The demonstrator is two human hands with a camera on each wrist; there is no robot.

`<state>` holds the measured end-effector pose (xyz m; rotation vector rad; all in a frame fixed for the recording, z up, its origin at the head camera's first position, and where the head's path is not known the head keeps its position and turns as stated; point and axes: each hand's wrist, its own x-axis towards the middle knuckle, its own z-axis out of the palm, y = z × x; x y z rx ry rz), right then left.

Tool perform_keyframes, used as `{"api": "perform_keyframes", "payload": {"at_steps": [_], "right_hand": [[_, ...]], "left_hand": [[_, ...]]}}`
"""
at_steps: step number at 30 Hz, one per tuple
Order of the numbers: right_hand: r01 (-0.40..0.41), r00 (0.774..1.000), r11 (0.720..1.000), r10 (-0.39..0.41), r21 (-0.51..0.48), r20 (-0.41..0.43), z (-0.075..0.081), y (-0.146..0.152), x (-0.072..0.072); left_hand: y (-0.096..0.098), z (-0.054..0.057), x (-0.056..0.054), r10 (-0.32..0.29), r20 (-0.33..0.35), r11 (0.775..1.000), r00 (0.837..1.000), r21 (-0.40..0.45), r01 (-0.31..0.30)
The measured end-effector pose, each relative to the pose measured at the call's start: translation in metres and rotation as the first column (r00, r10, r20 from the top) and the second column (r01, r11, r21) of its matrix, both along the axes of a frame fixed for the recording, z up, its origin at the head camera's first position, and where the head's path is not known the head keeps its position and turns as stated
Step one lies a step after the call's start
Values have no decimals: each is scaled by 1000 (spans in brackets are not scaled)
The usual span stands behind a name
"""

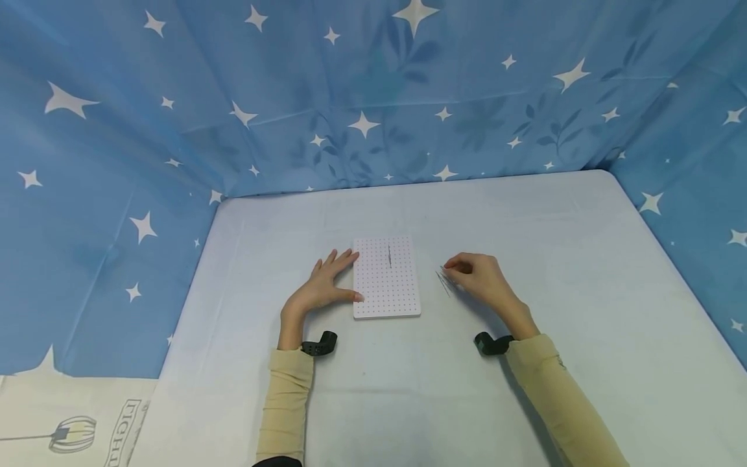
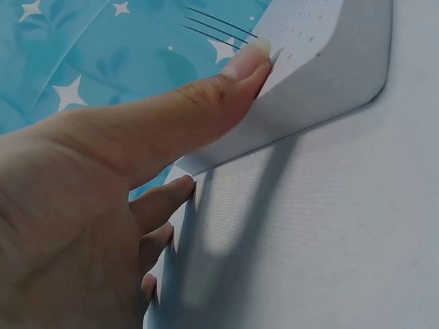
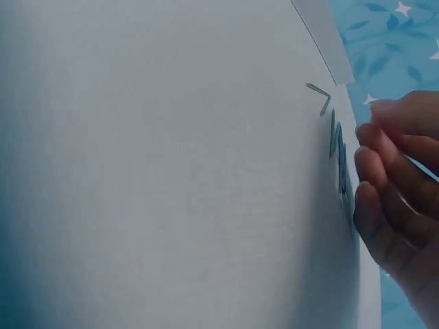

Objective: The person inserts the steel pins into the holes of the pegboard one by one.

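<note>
A white board with rows of small holes (image 1: 379, 285) lies flat on the table. Several thin dark pins (image 2: 219, 24) stand upright in it; from the head they overlap as one line. Spread out at its left side, my left hand (image 1: 320, 288) touches the edge with thumb and index fingertip. The thumb (image 2: 199, 103) rests on the rim near the front corner. To the right of the board, thin metal pins (image 3: 341, 161) lie loose on the table. My right hand (image 1: 481, 279) is over them, thumb and index finger together; I cannot tell whether a pin is between them.
A white cloth (image 1: 408, 408) covers the table. Blue fabric with white stars (image 1: 362, 78) hangs behind and along both sides. A pale printed cloth (image 1: 70, 421) shows at the lower left. Each wrist wears a black camera mount (image 1: 320, 344).
</note>
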<state>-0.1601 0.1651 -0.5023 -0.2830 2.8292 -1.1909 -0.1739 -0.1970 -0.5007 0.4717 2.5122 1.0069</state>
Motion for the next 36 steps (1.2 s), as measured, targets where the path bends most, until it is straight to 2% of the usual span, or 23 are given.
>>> {"api": "perform_keyframes", "payload": {"at_steps": [12,21,36], "right_hand": [[1,1000,1000,-1,12,-29,-2,6,1],[-4,995,999,7,37,-95,-5,13,0],[-17,995,995,27,95,-101,-4,13,-3]], "left_hand": [[1,1,0,5,2,1000,1000,9,-5],[0,1,1,-2,0,1000,1000,11,2],[-1,-1,1,-4,-3,1000,1000,13,4]]}}
